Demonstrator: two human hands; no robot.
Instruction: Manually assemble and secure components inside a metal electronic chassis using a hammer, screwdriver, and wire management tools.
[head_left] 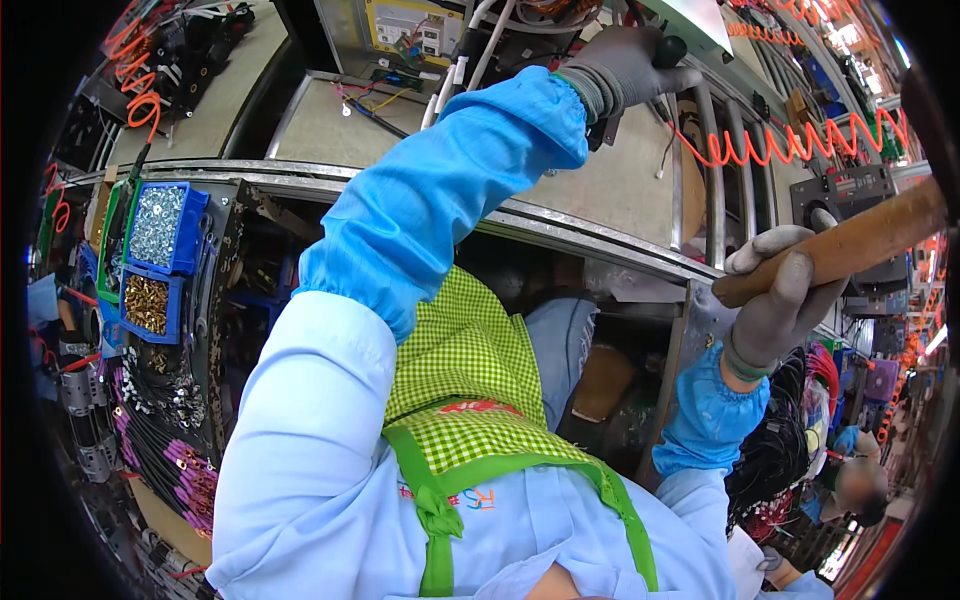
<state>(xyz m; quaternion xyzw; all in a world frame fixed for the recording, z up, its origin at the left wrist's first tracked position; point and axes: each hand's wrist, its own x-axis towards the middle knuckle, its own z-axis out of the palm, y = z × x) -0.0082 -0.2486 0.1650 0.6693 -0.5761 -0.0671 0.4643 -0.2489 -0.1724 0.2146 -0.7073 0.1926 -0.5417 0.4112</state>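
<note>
My left hand, in a grey glove and blue sleeve cover, reaches across to the far side of the workbench. Its fingers curl away from view beside a round black knob, and the thumb points right. What those fingers hold is hidden; a dark part shows below the wrist. At the right, my gloved right hand is closed around a thick brown wooden stick. The stick slants up to the right, its blunt end toward the middle; its far end runs close to the picture's rim.
Blue bins with silver fasteners and brass fittings stand at the left. A coiled orange hose crosses the far right. Loose wires lie on the bench panel. Metal rails edge the bench. Another person is at the lower right.
</note>
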